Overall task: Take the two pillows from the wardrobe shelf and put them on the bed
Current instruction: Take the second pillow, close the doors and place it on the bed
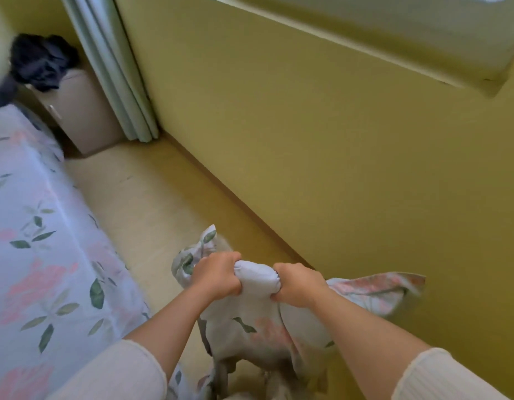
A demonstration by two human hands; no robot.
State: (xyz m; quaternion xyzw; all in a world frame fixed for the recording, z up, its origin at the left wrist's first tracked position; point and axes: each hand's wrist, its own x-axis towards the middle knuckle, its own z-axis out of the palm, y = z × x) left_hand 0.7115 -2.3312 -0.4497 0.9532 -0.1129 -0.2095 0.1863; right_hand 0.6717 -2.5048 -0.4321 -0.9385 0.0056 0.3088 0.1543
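Both my hands grip the bunched top edge of a floral pillow (255, 327), white with pink flowers and green leaves, which hangs down in front of me over the floor. My left hand (217, 275) is clenched on its left part, my right hand (297, 285) on its right part, with a roll of fabric between them. Loose corners of the pillowcase stick out to the left and right. The bed (33, 255), covered in matching floral fabric, lies at my left. Whether a second pillow hangs below I cannot tell. The wardrobe is not in view.
A yellow wall (307, 140) runs along my right, with a narrow strip of light floor (140, 203) between it and the bed. A beige bedside cabinet (82, 111) with dark clothes (39, 62) on top stands at the far end, beside a pale green curtain (120, 82).
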